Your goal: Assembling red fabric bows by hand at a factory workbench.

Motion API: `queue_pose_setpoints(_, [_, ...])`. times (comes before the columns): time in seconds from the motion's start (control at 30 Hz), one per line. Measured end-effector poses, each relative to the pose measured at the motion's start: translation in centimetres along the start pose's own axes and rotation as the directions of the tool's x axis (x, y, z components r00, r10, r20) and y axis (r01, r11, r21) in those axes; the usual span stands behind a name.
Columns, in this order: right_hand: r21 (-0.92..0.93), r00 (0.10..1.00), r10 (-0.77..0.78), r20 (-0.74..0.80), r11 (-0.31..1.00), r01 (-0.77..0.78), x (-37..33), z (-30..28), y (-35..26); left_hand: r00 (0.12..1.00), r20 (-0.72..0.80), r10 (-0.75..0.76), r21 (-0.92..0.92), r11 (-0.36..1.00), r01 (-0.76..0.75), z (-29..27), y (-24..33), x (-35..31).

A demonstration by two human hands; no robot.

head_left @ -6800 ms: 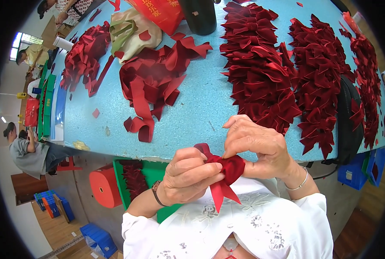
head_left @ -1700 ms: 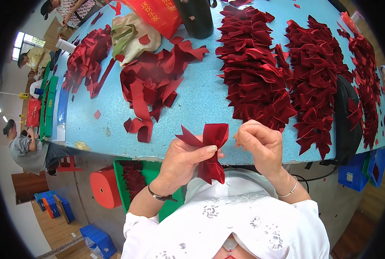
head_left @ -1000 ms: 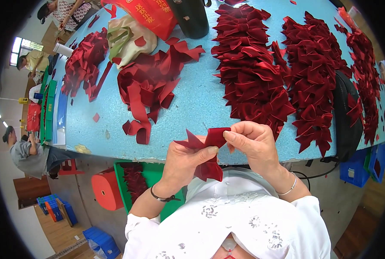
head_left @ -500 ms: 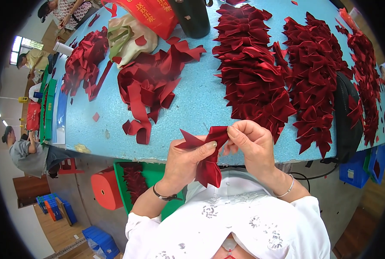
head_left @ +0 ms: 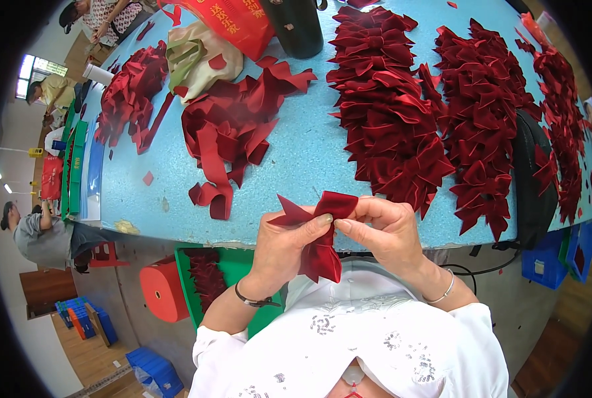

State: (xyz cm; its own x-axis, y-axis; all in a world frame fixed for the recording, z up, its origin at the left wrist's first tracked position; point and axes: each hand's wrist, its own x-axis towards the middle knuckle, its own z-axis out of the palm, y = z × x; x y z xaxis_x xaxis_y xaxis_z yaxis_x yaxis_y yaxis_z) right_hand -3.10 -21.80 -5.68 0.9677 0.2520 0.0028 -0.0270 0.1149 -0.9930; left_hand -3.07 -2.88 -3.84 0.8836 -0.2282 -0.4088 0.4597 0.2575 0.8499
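Observation:
Between my two hands, just off the table's near edge, is a dark red velvet bow [head_left: 322, 257] with pointed tails. My left hand [head_left: 286, 242] pinches it near its middle, thumb on top and the other fingers behind. My right hand [head_left: 383, 231] grips the same bow close to the left thumb, thumb and forefinger at its centre; the fingertips behind the ribbon are hidden. Beyond my hands lies a long row of finished velvet bows [head_left: 395, 119], with another row [head_left: 478, 126] to its right. Loose lengths of red ribbon [head_left: 226, 126] lie in a heap to the left.
The blue table [head_left: 302, 146] also carries a dark bottle [head_left: 296, 30], a red bag [head_left: 236, 26], a pale cloth bag [head_left: 203, 60] and a black bag [head_left: 533, 179]. Below its edge are a green crate [head_left: 239, 272] holding bows and a red roll [head_left: 166, 290]. Other people sit at the left.
My right thumb and forefinger have moved down and left, from the bow's upper loop to its centre beside my left thumb. The upper loop now shows fuller.

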Motion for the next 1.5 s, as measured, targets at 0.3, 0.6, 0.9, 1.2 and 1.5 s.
queue_pose_setpoints(0.3, [0.346, 0.974, 0.213, 0.074, 0.911, -0.225, -0.1, -0.3, 0.4, 1.0, 0.017, -0.004, -0.048, 0.999, 0.005, 0.0, -0.3, -0.1])
queue_pose_setpoints(0.6, [0.167, 0.985, 0.167, -0.045, 0.973, -0.157, -0.2, -0.4, 1.0, 0.987, 0.045, -0.153, -0.184, 0.97, 0.159, -0.2, 0.1, 0.5])
queue_pose_setpoints(0.9, [-0.106, 0.992, -0.126, 0.018, 0.986, 0.127, 1.4, -0.7, 0.2, 0.996, 0.047, -0.078, 0.017, 0.997, 0.078, 0.1, -0.3, 0.3])
queue_pose_setpoints(1.2, [0.152, 0.997, -0.07, -0.042, 0.985, 0.075, 1.1, -0.5, 2.1, 0.989, 0.109, -0.104, 0.216, 0.973, 0.079, 0.1, 1.0, 0.2])
queue_pose_setpoints(1.5, [0.294, 0.991, 0.131, -0.026, 0.948, -0.118, 1.1, -0.9, 1.9, 0.976, 0.078, -0.201, 0.102, 0.976, 0.193, -0.2, 0.9, 0.8])
